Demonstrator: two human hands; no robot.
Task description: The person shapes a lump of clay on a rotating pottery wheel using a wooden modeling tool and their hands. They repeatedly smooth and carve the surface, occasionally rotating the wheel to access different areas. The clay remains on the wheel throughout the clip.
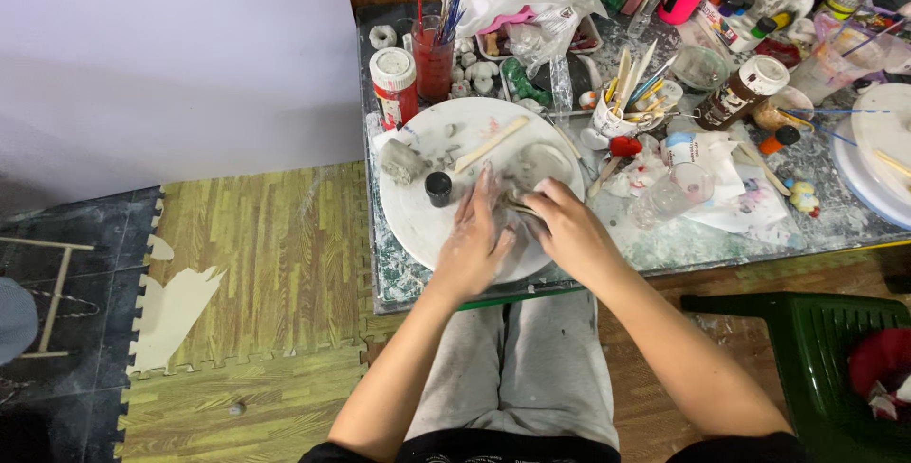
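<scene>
Grey clay (533, 164) is spread on a round white board (418, 216) that lies on the paint-spattered counter (664, 235), and both hands are brought together over the board's near right part. The left hand (474, 240) is laid palm down with its fingers stretched forward and held close together, the fingertips resting on the board beside the clay. The right hand (567, 226) is curled, and a thin wooden tool (520, 203) is pinched between its fingers and thumb; the tool's tip is set at the clay, just beside the left fingertips. Whether clay is also gripped under the right hand cannot be told. Both forearms are angled inward from the lower edge of the view, over the knees, so that the wrists nearly meet. A small black cap (438, 187) stands on the board just left of the left hand, a flat wooden stick (491, 144) lies across the board beyond it, and a grey lump (402, 161) sits at the board's left rim.
</scene>
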